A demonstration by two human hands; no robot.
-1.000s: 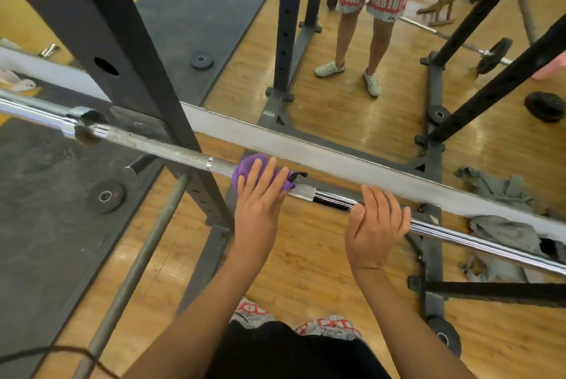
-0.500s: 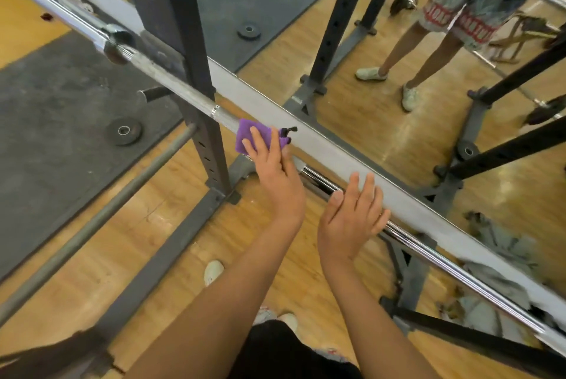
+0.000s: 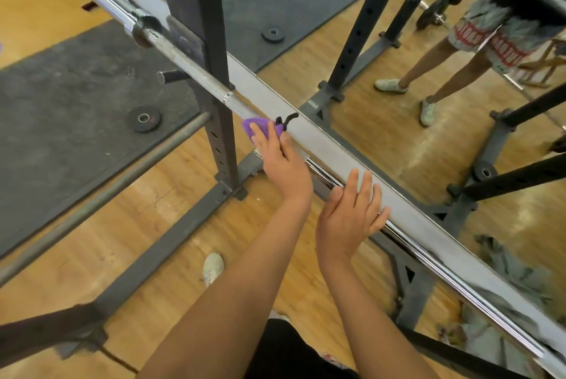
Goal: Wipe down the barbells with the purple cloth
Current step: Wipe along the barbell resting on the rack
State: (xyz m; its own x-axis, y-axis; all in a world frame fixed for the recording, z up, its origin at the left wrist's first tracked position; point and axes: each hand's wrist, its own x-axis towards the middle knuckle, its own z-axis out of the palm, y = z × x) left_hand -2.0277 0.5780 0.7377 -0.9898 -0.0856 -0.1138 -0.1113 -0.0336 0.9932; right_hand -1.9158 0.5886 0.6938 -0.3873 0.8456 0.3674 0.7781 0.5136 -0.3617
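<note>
Where the barbell slants from upper left to lower right, the purple cloth lies on it at centre frame, pressed by the left hand with near-straight fingers; right of it, the right hand rests on the barbell, fingers straight and spread, gripping nothing.

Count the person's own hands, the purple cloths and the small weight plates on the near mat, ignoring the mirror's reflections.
Hands: 2 (left hand, right hand)
Purple cloth: 1
Weight plate: 1
Total: 4
</note>
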